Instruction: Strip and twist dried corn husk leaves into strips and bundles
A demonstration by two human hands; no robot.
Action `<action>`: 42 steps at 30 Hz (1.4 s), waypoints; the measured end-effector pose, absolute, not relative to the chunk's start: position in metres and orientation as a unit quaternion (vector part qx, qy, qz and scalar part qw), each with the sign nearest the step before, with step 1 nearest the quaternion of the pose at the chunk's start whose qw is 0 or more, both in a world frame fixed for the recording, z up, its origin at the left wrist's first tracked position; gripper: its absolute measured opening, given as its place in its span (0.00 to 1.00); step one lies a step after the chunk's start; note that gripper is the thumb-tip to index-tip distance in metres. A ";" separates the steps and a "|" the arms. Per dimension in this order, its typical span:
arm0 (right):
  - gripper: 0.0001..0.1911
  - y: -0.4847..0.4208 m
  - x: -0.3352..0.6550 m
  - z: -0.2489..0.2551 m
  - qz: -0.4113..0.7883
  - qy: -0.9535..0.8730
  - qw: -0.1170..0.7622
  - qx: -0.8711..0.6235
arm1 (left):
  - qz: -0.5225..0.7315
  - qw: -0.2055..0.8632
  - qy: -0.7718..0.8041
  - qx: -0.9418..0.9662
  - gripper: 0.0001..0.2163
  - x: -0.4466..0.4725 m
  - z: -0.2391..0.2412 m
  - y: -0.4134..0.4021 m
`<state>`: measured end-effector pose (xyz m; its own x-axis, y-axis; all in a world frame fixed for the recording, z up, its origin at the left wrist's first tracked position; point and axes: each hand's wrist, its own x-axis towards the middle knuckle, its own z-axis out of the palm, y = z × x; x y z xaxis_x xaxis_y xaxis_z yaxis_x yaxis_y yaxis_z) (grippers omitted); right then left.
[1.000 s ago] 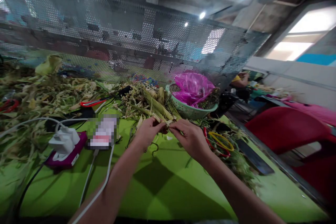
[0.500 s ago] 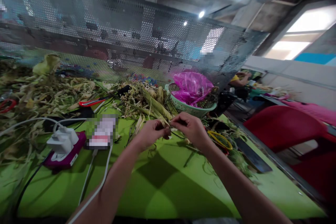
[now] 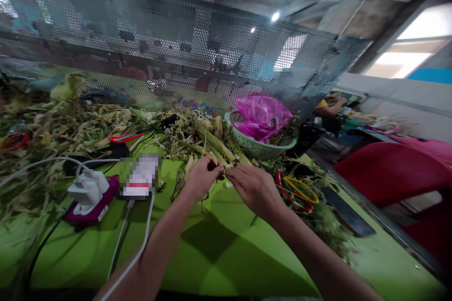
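Observation:
My left hand [image 3: 200, 178] is closed in a pinch on a pale dried leaf strip [image 3: 213, 160] above the green table [image 3: 212, 268]. Fingertip to fingertip with it, my right hand [image 3: 252, 187] is bent over with its back upward, its fingers pressed together at the strip's other end. The right fingers cover most of what they grip. Just beyond both hands lies a heap of dried stalks and leaves [image 3: 190, 134], including a thick pale green stalk [image 3: 212, 141].
A green basket [image 3: 259, 150] with a purple plastic bag [image 3: 264, 115] stands behind. To the left are a phone [image 3: 141, 176], a maroon power strip [image 3: 86, 216] and a red-handled cutter [image 3: 127, 138]. Yellow and red loops [image 3: 303, 190] lie right. A perforated screen [image 3: 169, 33] backs the table.
My right hand has turned over from a raised thumb-and-finger pinch, its back now upward and fingers lower. My left hand still pinches. The view has shifted slightly.

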<state>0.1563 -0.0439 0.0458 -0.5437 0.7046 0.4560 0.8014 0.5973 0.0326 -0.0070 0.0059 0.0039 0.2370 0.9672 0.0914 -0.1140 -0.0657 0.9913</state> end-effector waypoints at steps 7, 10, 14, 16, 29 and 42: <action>0.11 -0.044 0.158 0.050 -0.137 -0.891 0.185 -0.390 | 0.443 0.316 0.417 0.728 0.04 -0.004 -0.004 -0.004; 0.11 -0.040 0.165 0.053 -0.100 -0.894 0.190 -0.393 | 0.417 0.276 0.414 0.761 0.06 -0.001 -0.003 -0.007; 0.10 -0.025 0.175 0.052 -0.002 -0.868 0.259 -0.424 | 0.394 0.431 0.362 0.727 0.05 -0.002 0.004 -0.007; 0.09 -0.018 0.178 0.049 0.054 -0.837 0.310 -0.449 | 0.398 0.555 0.324 0.654 0.07 -0.003 0.007 -0.005; 0.12 -0.042 0.160 0.034 -0.137 -0.848 0.252 -0.446 | 0.504 0.548 0.374 0.553 0.07 -0.001 0.006 0.002; 0.07 -0.030 0.152 0.024 0.132 -0.732 0.410 -0.528 | 0.426 0.136 0.467 0.763 0.06 0.002 0.001 -0.016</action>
<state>0.1524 -0.0301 0.0239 -0.1066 0.8805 0.4619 0.6646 0.4086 -0.6256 0.0022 -0.0157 0.0013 0.2021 0.8283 0.5226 0.5965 -0.5273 0.6051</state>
